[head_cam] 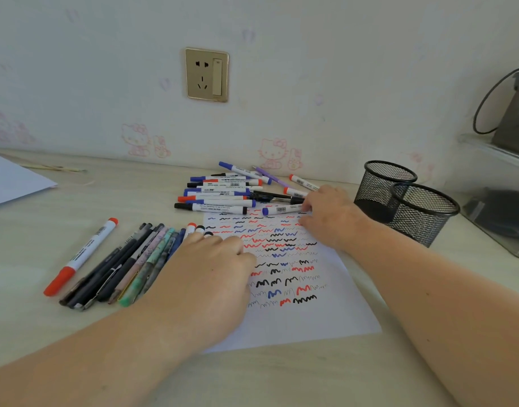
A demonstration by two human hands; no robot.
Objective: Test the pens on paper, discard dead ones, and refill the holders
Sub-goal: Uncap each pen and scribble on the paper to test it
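Mid-frame on the table [76,207], left hand [214,268] lies flat pinning the scribbled paper [296,318], right hand [328,218] pinches a blue marker [278,210] off the pile [220,195], sorted pens [129,265] lower left, holders [411,201] right, apparently empty.

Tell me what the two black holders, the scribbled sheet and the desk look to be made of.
Two black holders: likely metal wire mesh, matte black; the open grid lets light through under a solid rim.
Scribbled sheet: thin white paper, matte, lying flat, with ink marks.
Desk: pale wood-grain surface, probably laminate, with a low sheen; faint streaked grain shows, but solid wood cannot be ruled out.
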